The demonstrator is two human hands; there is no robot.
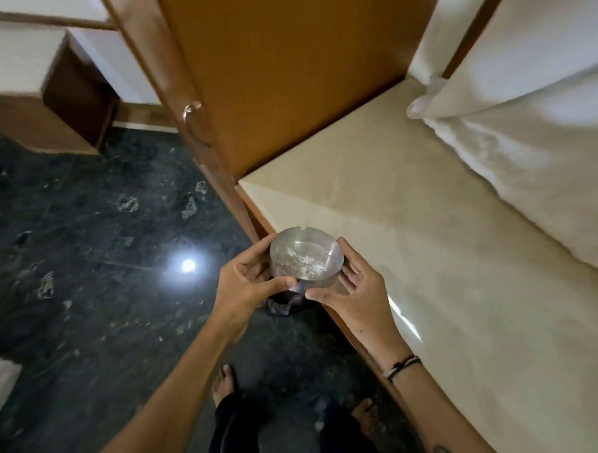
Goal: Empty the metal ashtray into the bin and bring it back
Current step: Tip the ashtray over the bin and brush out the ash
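The round metal ashtray is held in the air between both hands, just off the left edge of the cream counter. White ash specks lie on its shiny bottom. My left hand grips its left side, thumb under the near rim. My right hand cups its right side with fingers spread. Right below the ashtray a dark bin liner shows on the floor, mostly hidden by my hands.
A wooden cupboard door with a metal handle stands behind the counter. White pillows lie on the right. The dark marble floor spreads to the left, and my bare feet stand below.
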